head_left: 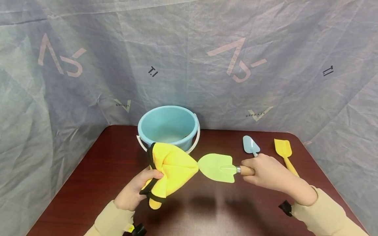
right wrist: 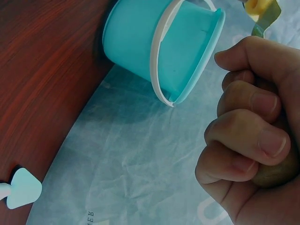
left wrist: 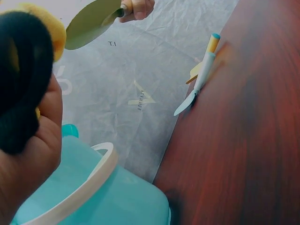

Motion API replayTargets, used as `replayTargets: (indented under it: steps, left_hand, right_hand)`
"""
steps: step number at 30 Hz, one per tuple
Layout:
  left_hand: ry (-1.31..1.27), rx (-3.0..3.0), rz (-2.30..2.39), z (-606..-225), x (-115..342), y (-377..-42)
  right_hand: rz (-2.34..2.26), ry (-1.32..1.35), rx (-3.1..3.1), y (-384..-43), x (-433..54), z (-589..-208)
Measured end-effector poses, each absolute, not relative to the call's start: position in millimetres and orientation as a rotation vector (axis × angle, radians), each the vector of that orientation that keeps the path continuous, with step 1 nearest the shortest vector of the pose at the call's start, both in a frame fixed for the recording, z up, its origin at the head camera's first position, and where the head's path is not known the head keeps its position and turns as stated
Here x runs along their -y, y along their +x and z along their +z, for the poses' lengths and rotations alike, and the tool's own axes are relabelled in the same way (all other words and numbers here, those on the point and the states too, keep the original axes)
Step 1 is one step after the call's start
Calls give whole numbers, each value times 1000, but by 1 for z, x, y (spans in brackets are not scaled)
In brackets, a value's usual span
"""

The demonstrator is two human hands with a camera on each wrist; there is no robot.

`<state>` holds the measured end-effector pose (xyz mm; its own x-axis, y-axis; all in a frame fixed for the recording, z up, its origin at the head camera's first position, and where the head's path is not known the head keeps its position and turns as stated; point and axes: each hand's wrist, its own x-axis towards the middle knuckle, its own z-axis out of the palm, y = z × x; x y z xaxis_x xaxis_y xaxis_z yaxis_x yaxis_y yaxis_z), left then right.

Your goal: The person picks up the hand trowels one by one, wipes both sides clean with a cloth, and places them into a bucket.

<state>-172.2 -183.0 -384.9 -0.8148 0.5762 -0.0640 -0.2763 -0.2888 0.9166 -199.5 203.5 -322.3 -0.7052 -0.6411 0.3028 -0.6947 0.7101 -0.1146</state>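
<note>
My left hand (head_left: pixel 134 188) grips a folded yellow cloth (head_left: pixel 178 165) with black edging, thumb pressed over its near side. A light green trowel (head_left: pixel 217 167) is in my right hand (head_left: pixel 267 172), held level above the table with its blade pointing left. The trowel's tip meets the right corner of the cloth in the head view. Curled fingers (right wrist: pixel 248 131) wrap the wooden handle (right wrist: pixel 281 171) in the right wrist view. Just behind the cloth stands a light blue bucket (head_left: pixel 165 118), partly covered by it, with its white handle (head_left: pixel 198 134) hanging down.
Back right on the dark red table (head_left: pixel 97 173) lie a small light blue shovel (head_left: pixel 250 144), its grip hidden behind my right hand, and a yellow shovel (head_left: pixel 283 148). A grey printed fabric backdrop (head_left: pixel 189 65) rises behind the table.
</note>
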Motion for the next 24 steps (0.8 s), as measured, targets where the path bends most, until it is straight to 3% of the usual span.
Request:
replayTargets:
  steps: [17, 24]
  left_hand:
    - [117, -1439, 2162, -385, 220, -162]
    - [250, -1407, 2094, -400, 215, -177]
  right_hand:
    - [320, 1031, 2726, -198, -209, -325]
    - [321, 1015, 2747, -198, -211, -325]
